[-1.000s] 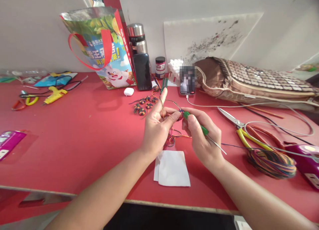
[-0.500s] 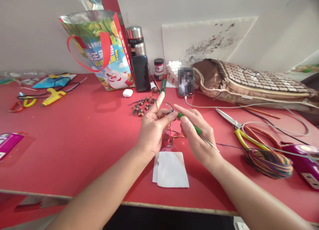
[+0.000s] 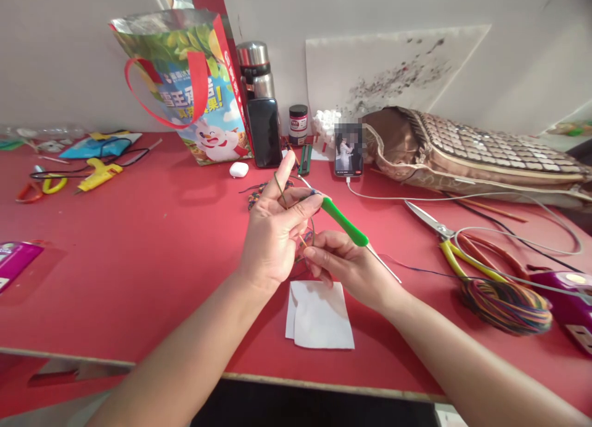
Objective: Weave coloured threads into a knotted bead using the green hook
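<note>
My left hand (image 3: 277,229) pinches a green-handled crochet hook (image 3: 345,222) near its head, with a bit of dark yarn there. A strand of yarn (image 3: 280,186) runs over the raised index finger of that hand. Below the hook's handle, my right hand (image 3: 340,260) pinches a thin orange stretch of the multicoloured yarn between thumb and finger. Loose loops hang between the two hands, partly hidden by the fingers. Behind my left hand lie small dark-and-orange knitted balls (image 3: 255,198), mostly covered. A white folded paper (image 3: 321,319) lies just under my hands.
Scissors (image 3: 446,232) and a yarn skein (image 3: 509,306) lie at the right, with a white cable around them. A black phone (image 3: 263,134), a charging phone (image 3: 348,149), a carrier bag (image 3: 198,87) and a sequined bag (image 3: 476,149) line the back. A yellow glue gun (image 3: 99,175) lies left.
My right hand has let go of the crochet hook and moved down to the yarn. The hook now stays in my left hand, its handle in full view.
</note>
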{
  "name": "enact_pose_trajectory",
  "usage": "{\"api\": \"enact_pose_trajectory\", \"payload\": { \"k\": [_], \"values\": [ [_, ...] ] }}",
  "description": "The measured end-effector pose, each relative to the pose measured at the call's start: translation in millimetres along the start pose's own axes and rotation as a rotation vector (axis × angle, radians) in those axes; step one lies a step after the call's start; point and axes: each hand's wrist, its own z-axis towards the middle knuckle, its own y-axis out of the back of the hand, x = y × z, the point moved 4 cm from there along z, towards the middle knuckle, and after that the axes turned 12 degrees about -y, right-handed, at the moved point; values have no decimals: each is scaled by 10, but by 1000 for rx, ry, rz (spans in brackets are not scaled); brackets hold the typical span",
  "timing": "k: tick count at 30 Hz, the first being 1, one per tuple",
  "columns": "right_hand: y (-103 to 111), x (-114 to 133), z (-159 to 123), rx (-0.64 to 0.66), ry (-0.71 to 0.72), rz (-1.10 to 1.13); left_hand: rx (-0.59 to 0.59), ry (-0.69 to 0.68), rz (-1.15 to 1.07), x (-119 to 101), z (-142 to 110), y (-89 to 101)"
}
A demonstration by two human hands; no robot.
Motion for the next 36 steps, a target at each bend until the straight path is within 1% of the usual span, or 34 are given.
{"api": "enact_pose_trajectory", "payload": {
  "k": [1,2,4,6,7,10,12,15,18,20,21,22,25,28,30,33,36],
  "values": [
    [19,-2,-6,-37,55,-109,1,-14,8,-13,2,0],
    [22,-8,-11,-41,94,-199,0,-28,13,-23,3,0],
    [18,-19,-16,-20,134,-307,2,-47,23,-32,-4,-3],
    [31,-15,-21,-15,135,-328,16,-53,30,-26,-16,-8],
    [55,-4,-25,-36,132,-315,24,-51,36,-19,-23,-10],
    [188,68,-64,-175,174,-267,50,-34,55,3,-29,-4],
    [277,153,-125,-287,313,-322,56,-31,64,13,-20,9],
    [341,264,-237,-401,549,-426,55,-25,70,36,-2,32],
    [292,345,-345,-461,794,-593,76,-8,105,72,3,38],
    [247,369,-388,-490,890,-654,113,-16,141,85,-1,26],
    [237,370,-392,-508,889,-646,136,-25,157,88,-4,18],
    [237,365,-387,-527,858,-609,157,-36,171,88,-6,10],
    [270,319,-345,-546,700,-351,196,-51,206,90,-5,2],
    [287,282,-305,-476,600,-48,192,-41,226,99,4,13],
    [293,274,-279,-428,545,94,189,-41,233,99,4,11],
    [300,276,-245,-381,463,200,200,-56,246,89,-13,-11],
    [302,298,-241,-382,459,189,221,-59,266,90,-42,-36]
  ]
}}
